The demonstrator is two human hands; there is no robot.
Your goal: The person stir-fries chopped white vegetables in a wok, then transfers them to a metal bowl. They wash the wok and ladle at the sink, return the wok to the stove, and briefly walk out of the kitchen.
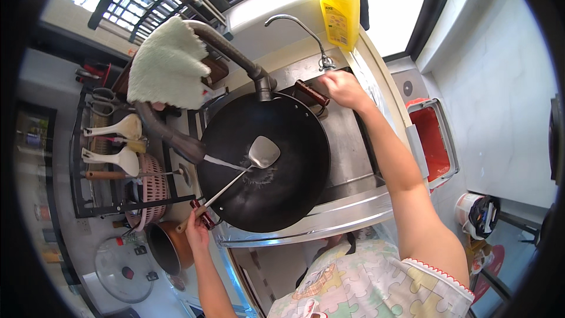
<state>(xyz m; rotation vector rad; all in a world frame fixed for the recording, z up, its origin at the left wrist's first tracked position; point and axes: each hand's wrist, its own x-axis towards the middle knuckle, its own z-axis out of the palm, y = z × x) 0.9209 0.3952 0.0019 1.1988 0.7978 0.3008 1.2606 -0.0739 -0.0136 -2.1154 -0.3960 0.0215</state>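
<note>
A large black wok [291, 194] sits across the stainless steel sink [353, 154]. My left hand [197, 232] grips the wooden handle of a metal wok spatula [265, 152] beside the wok's near-left red-brown handle [207, 221]. The spatula's blade lies inside the wok. Water [223, 163] pours from the dark faucet spout [190, 150] and splashes in the pan by the blade. My right hand [344, 90] reaches past the far wok handle [312, 92] to the base of a slim chrome tap [324, 59]. Its slightly blurred fingertips are at the tap's knob; whether they grip it is unclear.
A pale green cloth [165, 66] hangs over the faucet pipe. Behind the chrome tap stands a yellow pump bottle [340, 17]. At left are a black utensil rack [132, 206], an orange-brown pot [176, 243] and a glass lid [114, 269]. A red-lined bin [430, 141] stands right.
</note>
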